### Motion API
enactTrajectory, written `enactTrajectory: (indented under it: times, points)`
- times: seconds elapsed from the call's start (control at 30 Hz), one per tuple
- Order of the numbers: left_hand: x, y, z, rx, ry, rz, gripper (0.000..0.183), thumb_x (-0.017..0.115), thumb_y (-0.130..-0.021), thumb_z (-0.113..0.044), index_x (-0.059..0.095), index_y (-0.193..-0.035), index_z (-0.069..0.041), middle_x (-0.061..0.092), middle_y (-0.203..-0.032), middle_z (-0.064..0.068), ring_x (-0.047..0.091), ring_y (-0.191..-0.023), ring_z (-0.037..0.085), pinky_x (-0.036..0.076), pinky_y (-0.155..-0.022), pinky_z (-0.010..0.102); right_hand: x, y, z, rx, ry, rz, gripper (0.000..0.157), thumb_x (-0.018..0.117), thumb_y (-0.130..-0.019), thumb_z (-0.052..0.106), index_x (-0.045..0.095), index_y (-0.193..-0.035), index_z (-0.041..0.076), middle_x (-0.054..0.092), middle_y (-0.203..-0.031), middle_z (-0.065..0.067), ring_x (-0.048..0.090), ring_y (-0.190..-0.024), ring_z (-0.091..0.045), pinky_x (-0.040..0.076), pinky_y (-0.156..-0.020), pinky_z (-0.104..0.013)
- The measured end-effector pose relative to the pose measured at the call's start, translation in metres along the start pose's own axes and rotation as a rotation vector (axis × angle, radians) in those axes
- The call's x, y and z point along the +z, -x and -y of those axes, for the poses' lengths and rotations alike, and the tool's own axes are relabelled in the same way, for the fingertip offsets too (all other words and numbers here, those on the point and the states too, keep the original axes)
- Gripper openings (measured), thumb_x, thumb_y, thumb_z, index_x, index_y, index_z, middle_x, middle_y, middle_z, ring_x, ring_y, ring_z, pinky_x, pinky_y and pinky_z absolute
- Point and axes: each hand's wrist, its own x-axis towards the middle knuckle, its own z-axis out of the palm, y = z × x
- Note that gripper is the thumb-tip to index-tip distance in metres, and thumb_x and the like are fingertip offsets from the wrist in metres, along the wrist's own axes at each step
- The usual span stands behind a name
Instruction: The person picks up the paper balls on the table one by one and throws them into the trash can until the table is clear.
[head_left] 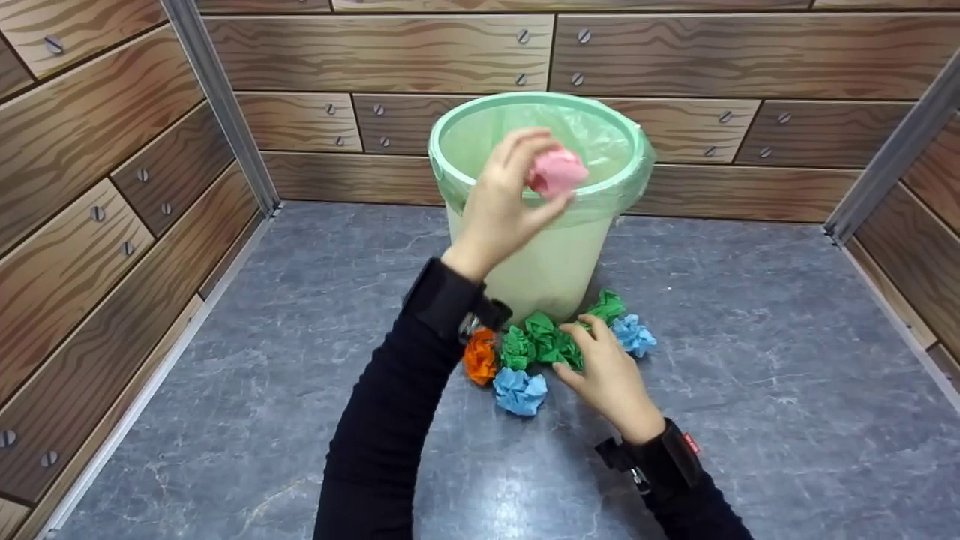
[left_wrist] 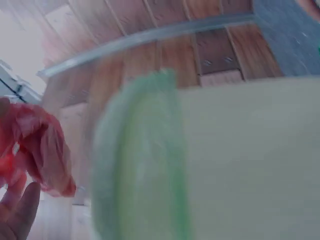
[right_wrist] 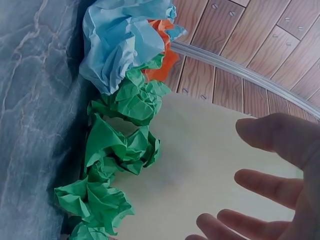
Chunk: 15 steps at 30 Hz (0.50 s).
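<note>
My left hand [head_left: 501,196] is raised at the near rim of the bin [head_left: 529,259], with a pink crumpled paper ball [head_left: 556,173] between thumb and fingers. In the left wrist view the paper ball [left_wrist: 42,150] shows at the left, beside the blurred rim. Low in front of the bin, my right hand [head_left: 606,375] holds nothing, its fingers spread and loosely bent. Green crumpled paper balls [head_left: 541,336] lie just beyond its fingertips, against the foot of the bin. In the right wrist view the thumb and fingers [right_wrist: 272,187] are apart, facing the green paper balls [right_wrist: 120,145].
An orange paper ball [head_left: 480,357] and a blue one [head_left: 520,391] lie left of the right hand; another blue ball [head_left: 634,335] lies to its right. A green liner [head_left: 637,176] overhangs the bin's rim. Wood-patterned walls [head_left: 375,52] enclose the grey floor [head_left: 247,360].
</note>
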Motion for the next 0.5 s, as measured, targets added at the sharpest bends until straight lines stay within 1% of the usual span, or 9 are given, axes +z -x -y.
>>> enactTrajectory:
  times: [0.07, 0.1, 0.17, 0.23, 0.33, 0.4, 0.5]
  points:
    - [0.002, -0.005, 0.006, -0.085, -0.071, 0.033, 0.045, 0.068, -0.076, -0.019, 0.05, -0.113, 0.0, 0.044, -0.122, 0.014, 0.046, -0.104, 0.02, 0.038, -0.079, 0.017, 0.001, 0.0, 0.001, 0.003, 0.012, 0.014, 0.048, 0.072, -0.073, 0.019, 0.054, -0.115, 0.005, 0.043, -0.12, -0.021, 0.048, -0.102, -0.033, 0.046, -0.072, -0.042]
    - [0.003, -0.007, 0.01, -0.119, -0.101, 0.055, 0.046, 0.067, -0.077, -0.021, 0.05, -0.115, -0.002, 0.043, -0.123, 0.013, 0.044, -0.108, 0.019, 0.037, -0.081, 0.017, 0.001, 0.0, 0.001, 0.005, 0.017, 0.02, 0.047, 0.072, -0.073, 0.019, 0.054, -0.115, 0.005, 0.043, -0.12, -0.021, 0.049, -0.102, -0.033, 0.046, -0.072, -0.042]
    - [0.005, -0.009, 0.016, -0.161, -0.154, 0.094, 0.048, 0.067, -0.077, -0.024, 0.049, -0.117, -0.004, 0.041, -0.127, 0.011, 0.04, -0.113, 0.019, 0.036, -0.083, 0.019, 0.002, 0.0, 0.001, 0.006, 0.019, 0.024, 0.046, 0.072, -0.073, 0.019, 0.055, -0.114, 0.006, 0.044, -0.119, -0.02, 0.049, -0.101, -0.033, 0.046, -0.07, -0.042]
    - [0.007, -0.008, 0.021, -0.192, -0.182, 0.12, 0.049, 0.067, -0.077, -0.027, 0.049, -0.118, -0.006, 0.039, -0.129, 0.011, 0.039, -0.114, 0.02, 0.036, -0.084, 0.02, 0.002, -0.001, 0.002, 0.006, 0.019, 0.026, 0.046, 0.072, -0.072, 0.019, 0.056, -0.113, 0.007, 0.044, -0.119, -0.02, 0.05, -0.1, -0.033, 0.047, -0.069, -0.042]
    - [0.006, -0.003, 0.025, -0.193, -0.192, 0.133, 0.049, 0.065, -0.079, -0.028, 0.049, -0.12, -0.007, 0.037, -0.131, 0.011, 0.036, -0.116, 0.021, 0.036, -0.085, 0.02, 0.002, 0.0, 0.002, 0.007, 0.017, 0.026, 0.046, 0.072, -0.072, 0.02, 0.056, -0.113, 0.007, 0.044, -0.119, -0.02, 0.05, -0.1, -0.033, 0.047, -0.069, -0.043]
    - [0.006, 0.0, 0.025, -0.164, -0.188, 0.13, 0.05, 0.063, -0.081, -0.029, 0.047, -0.122, -0.007, 0.036, -0.132, 0.012, 0.034, -0.118, 0.021, 0.034, -0.086, 0.019, 0.002, 0.0, 0.002, 0.006, 0.02, 0.021, 0.045, 0.073, -0.072, 0.019, 0.056, -0.112, 0.007, 0.044, -0.119, -0.02, 0.05, -0.1, -0.033, 0.047, -0.069, -0.043]
    - [0.004, 0.006, 0.02, -0.097, -0.182, 0.108, 0.05, 0.06, -0.084, -0.03, 0.045, -0.125, -0.005, 0.036, -0.132, 0.013, 0.033, -0.119, 0.02, 0.033, -0.084, 0.018, 0.0, 0.001, 0.001, 0.002, 0.02, 0.015, 0.045, 0.072, -0.072, 0.019, 0.056, -0.112, 0.007, 0.044, -0.119, -0.021, 0.049, -0.102, -0.033, 0.046, -0.072, -0.043]
